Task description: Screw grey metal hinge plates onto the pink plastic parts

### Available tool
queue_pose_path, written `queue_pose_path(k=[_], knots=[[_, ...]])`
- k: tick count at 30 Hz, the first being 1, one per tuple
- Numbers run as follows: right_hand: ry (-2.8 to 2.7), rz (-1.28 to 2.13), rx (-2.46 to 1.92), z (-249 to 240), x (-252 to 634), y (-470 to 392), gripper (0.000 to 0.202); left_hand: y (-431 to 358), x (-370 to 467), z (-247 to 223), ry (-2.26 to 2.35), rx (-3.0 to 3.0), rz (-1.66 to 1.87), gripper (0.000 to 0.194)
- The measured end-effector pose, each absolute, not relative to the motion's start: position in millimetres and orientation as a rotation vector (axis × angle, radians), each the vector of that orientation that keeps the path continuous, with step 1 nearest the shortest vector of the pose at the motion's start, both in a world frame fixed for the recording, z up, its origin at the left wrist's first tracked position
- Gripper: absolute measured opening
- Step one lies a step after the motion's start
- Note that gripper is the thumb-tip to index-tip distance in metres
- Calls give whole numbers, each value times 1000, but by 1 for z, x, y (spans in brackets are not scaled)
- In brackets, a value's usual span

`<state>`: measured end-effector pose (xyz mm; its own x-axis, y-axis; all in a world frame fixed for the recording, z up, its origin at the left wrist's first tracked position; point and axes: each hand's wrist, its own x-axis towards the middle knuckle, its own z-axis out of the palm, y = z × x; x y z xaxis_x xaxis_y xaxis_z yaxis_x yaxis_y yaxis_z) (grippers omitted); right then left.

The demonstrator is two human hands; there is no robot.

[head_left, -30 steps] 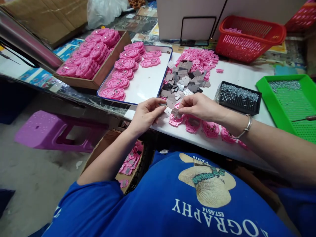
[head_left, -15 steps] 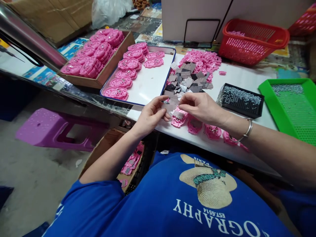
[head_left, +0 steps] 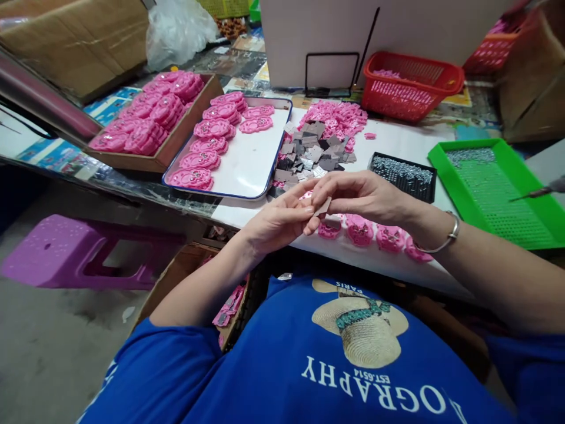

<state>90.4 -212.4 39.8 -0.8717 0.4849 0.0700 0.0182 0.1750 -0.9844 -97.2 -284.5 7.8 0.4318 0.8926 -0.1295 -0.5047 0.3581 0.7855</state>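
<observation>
Both hands meet above the table's front edge. Between the fingertips of my left hand (head_left: 285, 219) and my right hand (head_left: 353, 194) is a small grey plate (head_left: 323, 207), pinched by both. Just beyond them lies a heap of grey plates (head_left: 311, 150), with a pile of small pink parts (head_left: 333, 118) behind it. A row of pink pieces runs along the front edge beside my right hand, among them one pink piece (head_left: 359, 229) with metal bits on it; my fingers partly hide the row's left end.
Left of the hands, a blue-rimmed white tray (head_left: 265, 176) and a cardboard box (head_left: 170, 150) hold pink pieces. To the right are a black screw tray (head_left: 404, 175), a green tray (head_left: 489, 197), a screwdriver (head_left: 547, 188) and a red basket (head_left: 406, 97).
My hands have come together, and the grey plate is now tilted between their fingertips. The camera view has shifted, and a screwdriver tip now shows at the right.
</observation>
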Motion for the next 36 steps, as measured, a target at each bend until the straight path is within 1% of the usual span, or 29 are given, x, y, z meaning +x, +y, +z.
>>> queue_pose_path(k=[3, 6, 9, 12, 17, 20, 22, 24, 27, 29, 31, 33, 36], knots=[[-1995, 1758, -552, 44, 99, -214, 14, -283, -89, 10, 670, 808, 938, 61], [-2170, 1624, -778, 46, 117, -212, 17, -281, -94, 9, 819, 955, 987, 64], [-2397, 1456, -997, 42, 139, -207, 22, -275, -110, 11, 935, 1041, 1083, 57], [-2508, 1338, -1141, 33, 154, -205, 19, -265, -126, 13, 1046, 1091, 1159, 46], [-2666, 1220, -1244, 22, 157, -208, 16, -233, -139, 10, 1238, 1372, 1259, 31], [-2734, 1064, -1276, 20, 154, -209, 14, -210, -138, 5, 1324, 1628, 1221, 26], [-2737, 956, -1268, 22, 152, -209, 13, -197, -133, 3, 1420, 1818, 1153, 23], [-2686, 919, -1260, 26, 149, -206, 13, -184, -125, 2, 1505, 2044, 1002, 20], [-2588, 816, -1266, 33, 137, -192, 12, -167, -110, 3, 1531, 2394, 580, 23], [-2585, 623, -1280, 35, 125, -176, 10, -158, -102, 5, 1518, 2541, 298, 28], [-2622, 388, -1310, 32, 111, -158, 13, -151, -97, 7, 1499, 2614, 106, 31], [-2672, 229, -1344, 27, 96, -141, 19, -146, -94, 11, 1480, 2644, -3, 29], [-2728, 169, -1367, 17, 77, -123, 21, -143, -95, 14, 1470, 2675, -60, 26]])
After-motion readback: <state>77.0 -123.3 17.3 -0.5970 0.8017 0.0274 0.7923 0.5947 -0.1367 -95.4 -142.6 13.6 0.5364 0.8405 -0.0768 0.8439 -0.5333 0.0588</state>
